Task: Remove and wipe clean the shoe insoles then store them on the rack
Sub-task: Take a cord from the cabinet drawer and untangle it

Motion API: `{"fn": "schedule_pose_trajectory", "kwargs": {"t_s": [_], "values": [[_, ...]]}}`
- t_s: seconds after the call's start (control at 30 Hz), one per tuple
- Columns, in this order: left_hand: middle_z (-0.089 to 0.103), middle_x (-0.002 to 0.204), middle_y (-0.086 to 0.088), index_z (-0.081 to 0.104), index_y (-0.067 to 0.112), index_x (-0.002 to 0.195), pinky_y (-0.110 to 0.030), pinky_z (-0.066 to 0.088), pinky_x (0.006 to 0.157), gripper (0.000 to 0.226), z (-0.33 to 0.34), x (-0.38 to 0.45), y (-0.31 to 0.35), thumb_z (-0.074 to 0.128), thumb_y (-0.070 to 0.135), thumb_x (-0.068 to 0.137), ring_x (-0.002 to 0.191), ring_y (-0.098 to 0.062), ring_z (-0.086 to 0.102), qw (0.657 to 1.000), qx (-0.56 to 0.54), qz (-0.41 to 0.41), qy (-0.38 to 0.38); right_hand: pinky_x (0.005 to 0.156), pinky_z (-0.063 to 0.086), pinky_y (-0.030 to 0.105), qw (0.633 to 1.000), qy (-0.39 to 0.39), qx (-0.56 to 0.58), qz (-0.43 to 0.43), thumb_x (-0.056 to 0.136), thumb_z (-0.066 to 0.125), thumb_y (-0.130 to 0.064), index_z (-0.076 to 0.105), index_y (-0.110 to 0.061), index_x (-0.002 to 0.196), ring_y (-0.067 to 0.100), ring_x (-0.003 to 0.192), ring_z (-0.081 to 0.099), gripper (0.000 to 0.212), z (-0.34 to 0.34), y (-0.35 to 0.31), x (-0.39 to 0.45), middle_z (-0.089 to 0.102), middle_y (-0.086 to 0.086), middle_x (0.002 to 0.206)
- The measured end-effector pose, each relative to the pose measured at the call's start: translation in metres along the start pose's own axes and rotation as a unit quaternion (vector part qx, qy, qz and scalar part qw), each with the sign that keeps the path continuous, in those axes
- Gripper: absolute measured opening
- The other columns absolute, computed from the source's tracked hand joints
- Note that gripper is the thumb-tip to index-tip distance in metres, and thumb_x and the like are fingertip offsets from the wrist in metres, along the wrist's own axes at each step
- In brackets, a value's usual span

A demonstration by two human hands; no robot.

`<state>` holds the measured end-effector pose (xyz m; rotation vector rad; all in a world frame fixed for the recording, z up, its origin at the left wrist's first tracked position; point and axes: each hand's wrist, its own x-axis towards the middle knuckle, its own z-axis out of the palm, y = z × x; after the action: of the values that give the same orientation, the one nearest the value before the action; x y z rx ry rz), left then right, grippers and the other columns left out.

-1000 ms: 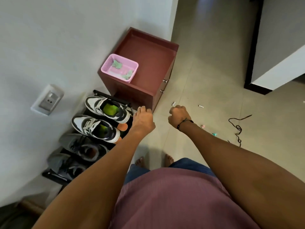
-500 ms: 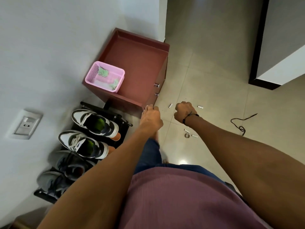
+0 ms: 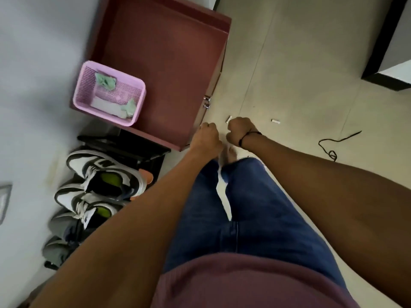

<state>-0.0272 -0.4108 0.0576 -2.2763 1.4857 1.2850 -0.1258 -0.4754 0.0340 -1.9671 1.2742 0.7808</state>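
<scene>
Beige floor tiles (image 3: pixel 300 63) fill the right side of the frame, with a pale wall on the left and a dark-edged white unit (image 3: pixel 391 70) in the upper right. Against the wall, a maroon cabinet (image 3: pixel 169 54) carries a pink mesh basket (image 3: pixel 109 92) at its lower-left corner, holding crumpled green cloths (image 3: pixel 106 80). Below the cabinet, at left centre, a black shoe rack (image 3: pixel 124 147) holds a pair of white-and-black sneakers: the upper sneaker (image 3: pixel 104 172) and the lower sneaker (image 3: pixel 89 205) lie side by side, long axes running from upper left to lower right, toes toward the wall and heels toward the open floor. A lime-green insole (image 3: pixel 110 180) shows inside the upper one, another green insole (image 3: pixel 104 211) inside the lower. Grey shoes (image 3: pixel 60 247) sit further down the rack (blurred).

Both arms reach forward at frame centre. Left hand (image 3: pixel 206 138) is curled into a loose fist just beside the cabinet's near corner, holding nothing that can be seen. Right hand (image 3: pixel 239 132), a black band at its wrist, is also fisted and empty-looking, near the left but apart from it. Small white scraps (image 3: pixel 275 121) and a black cord (image 3: pixel 333 147) lie on the tiles at right
</scene>
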Motion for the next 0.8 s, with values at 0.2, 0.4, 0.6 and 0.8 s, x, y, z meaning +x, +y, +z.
{"fn": "schedule_pose_trajectory", "kwargs": {"t_s": [0.2,0.4,0.6,0.8], "values": [[0.052,0.128,-0.016,0.048,0.000,0.126,-0.034,0.042,0.092,0.040,0.025,0.071,0.006,0.055,0.015,0.090,0.115,-0.029,0.051,0.994,-0.089,-0.066,-0.023,0.085,0.042,0.030,0.997,-0.015,0.071,0.002,0.091,0.052,-0.017,0.048,0.001,0.121,0.032,0.113,0.052,0.036,0.008,0.010,0.102,0.054,0.020,0.123],[0.058,0.116,-0.015,0.049,-0.001,0.120,-0.028,0.044,0.074,0.033,0.032,0.143,0.003,0.050,0.005,0.088,0.101,-0.025,0.057,0.980,-0.148,-0.127,-0.038,0.086,0.043,0.031,0.990,-0.008,0.140,-0.013,0.087,0.056,-0.017,0.039,-0.006,0.130,0.033,0.114,0.051,0.048,0.014,0.005,0.203,0.053,0.017,0.125],[0.062,0.109,-0.020,0.035,0.016,0.063,-0.017,0.037,0.051,0.032,0.037,0.204,-0.014,0.045,0.008,0.093,0.072,-0.021,0.055,0.976,-0.136,-0.164,-0.032,0.091,0.043,0.030,0.990,-0.039,0.132,-0.032,0.092,0.053,-0.024,0.047,-0.004,0.129,0.030,0.115,0.052,0.043,0.028,-0.003,0.263,0.053,0.017,0.128],[0.062,0.115,-0.018,0.030,0.018,0.060,-0.031,0.041,0.074,0.039,0.049,0.223,-0.021,0.046,0.016,0.095,0.109,-0.032,0.058,0.977,-0.109,-0.180,-0.039,0.084,0.042,0.030,0.992,-0.021,0.122,0.007,0.092,0.051,-0.023,0.051,-0.019,0.129,0.024,0.114,0.052,0.037,0.047,-0.001,0.282,0.054,0.006,0.129]]}}
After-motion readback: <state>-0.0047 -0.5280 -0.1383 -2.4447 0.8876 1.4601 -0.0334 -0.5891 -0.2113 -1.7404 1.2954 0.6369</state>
